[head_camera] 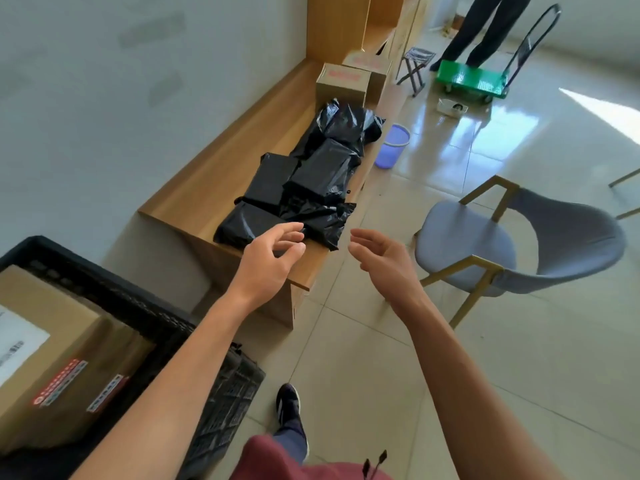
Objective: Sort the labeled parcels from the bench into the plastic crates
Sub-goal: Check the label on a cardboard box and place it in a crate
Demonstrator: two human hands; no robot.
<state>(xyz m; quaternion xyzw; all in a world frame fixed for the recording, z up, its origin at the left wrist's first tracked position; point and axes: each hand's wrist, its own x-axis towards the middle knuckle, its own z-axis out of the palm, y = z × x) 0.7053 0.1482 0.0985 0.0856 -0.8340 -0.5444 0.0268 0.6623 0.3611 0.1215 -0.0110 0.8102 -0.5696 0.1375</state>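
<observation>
While both hands are reaching toward the bench: nothing is being held yet.
Left hand [268, 258]: hovering over the near corner of the bench [207, 174], fingers loosely spread and empty, fingertips just above the nearest black parcel [242, 225].
Right hand [379, 256]: hanging in the air off the bench's front edge, palm turned inward, fingers relaxed and apart, gripping nothing.
Black parcels [311, 171]: lying heaped along the bench in glossy plastic mailers, several overlapping; no labels are showing from this angle.
Cardboard boxes [343, 83]: sitting farther along the bench, beyond the heap.
Black crate [214, 386]: standing at lower left, already carrying a labeled carton [52, 355].
Handling, as a guess: the mailers are looking soft, light and slippery, with loose film that is likely sagging when lifted.
Where to hold: the nearest parcel is probably best clasped across its firm middle from both sides, not by the crinkled loose end.
</observation>
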